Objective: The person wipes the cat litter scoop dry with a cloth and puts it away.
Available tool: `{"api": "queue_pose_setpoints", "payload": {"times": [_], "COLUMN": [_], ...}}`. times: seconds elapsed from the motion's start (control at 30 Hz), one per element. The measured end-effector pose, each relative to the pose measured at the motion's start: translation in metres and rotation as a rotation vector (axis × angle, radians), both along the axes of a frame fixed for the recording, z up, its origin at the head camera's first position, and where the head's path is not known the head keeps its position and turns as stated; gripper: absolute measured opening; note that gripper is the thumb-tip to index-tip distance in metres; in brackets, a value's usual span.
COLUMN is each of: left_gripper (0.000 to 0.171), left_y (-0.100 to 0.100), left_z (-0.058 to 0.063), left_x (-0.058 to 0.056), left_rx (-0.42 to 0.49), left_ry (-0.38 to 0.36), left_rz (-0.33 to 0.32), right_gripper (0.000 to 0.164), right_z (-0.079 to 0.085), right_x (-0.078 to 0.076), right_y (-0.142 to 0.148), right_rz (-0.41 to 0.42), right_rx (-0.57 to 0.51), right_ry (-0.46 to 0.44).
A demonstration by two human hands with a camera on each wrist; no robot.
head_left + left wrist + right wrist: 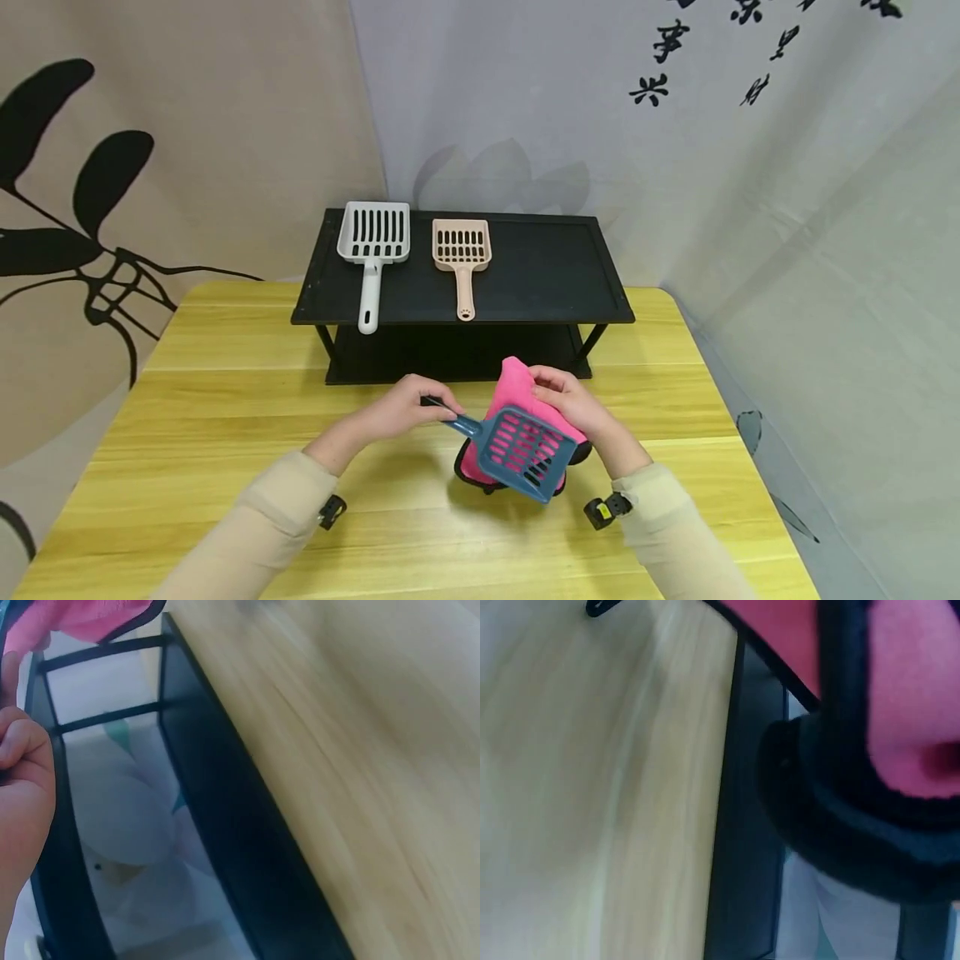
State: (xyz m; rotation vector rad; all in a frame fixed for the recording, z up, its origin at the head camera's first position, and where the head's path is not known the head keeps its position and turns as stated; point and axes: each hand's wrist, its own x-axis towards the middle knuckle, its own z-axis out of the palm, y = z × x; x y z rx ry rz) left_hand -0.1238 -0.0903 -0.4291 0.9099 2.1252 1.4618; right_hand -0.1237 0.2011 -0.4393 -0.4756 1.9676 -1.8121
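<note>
In the head view my left hand [422, 404] pinches the handle of a blue-grey slotted litter scoop [495, 467], whose head points to the lower right. Behind the scoop, my right hand [566, 396] grips a pink cloth [516, 385] with black edging. The scoop's head lies over the cloth, above the wooden table. In the left wrist view, curled fingers of the left hand [22, 757] show at the left edge, and part of the pink cloth [94, 619] at the top. The cloth [915, 690] fills the upper right of the right wrist view, where the right hand is hidden.
A black two-tier rack [547, 267] stands at the back of the wooden table [225, 433]. On its top lie a white litter scoop [372, 283] and a beige litter scoop [464, 287], side by side. Patterned fabric [480, 100] hangs behind.
</note>
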Motion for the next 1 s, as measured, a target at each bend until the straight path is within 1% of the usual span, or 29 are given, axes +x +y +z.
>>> {"api": "queue_pose_setpoints", "payload": {"times": [0.1, 0.2, 0.33, 0.47, 0.63, 0.83, 1.0], "left_gripper": [0.013, 0.012, 0.013, 0.013, 0.014, 0.013, 0.013], "left_y": [-0.003, -0.007, -0.011, -0.012, -0.012, -0.009, -0.009], "left_z": [-0.006, -0.014, -0.020, -0.021, -0.020, -0.021, -0.020], "left_x": [-0.002, -0.003, -0.003, -0.004, -0.004, -0.004, -0.005], "left_rx": [-0.017, -0.030, -0.037, -0.049, -0.049, -0.054, -0.052], "left_ry": [-0.006, -0.012, -0.013, -0.022, -0.038, -0.041, -0.053], "left_rz": [0.026, 0.029, 0.050, 0.081, 0.079, 0.085, 0.096], "right_gripper": [0.023, 0.022, 0.025, 0.029, 0.027, 0.033, 0.035], "right_z": [-0.001, -0.003, -0.004, -0.003, -0.002, -0.003, -0.003], "right_x": [0.002, 0.003, 0.005, 0.005, 0.006, 0.009, 0.011], "right_y": [-0.002, -0.002, 0.000, 0.005, 0.008, 0.014, 0.019], "right_rz": [-0.005, -0.016, -0.030, -0.040, -0.046, -0.037, -0.032], "right_rx": [-0.031, -0.026, -0.028, -0.037, -0.041, -0.081, -0.112], "right_ry": [-0.053, -0.088, -0.081, -0.063, -0.072, -0.091, -0.090]}}
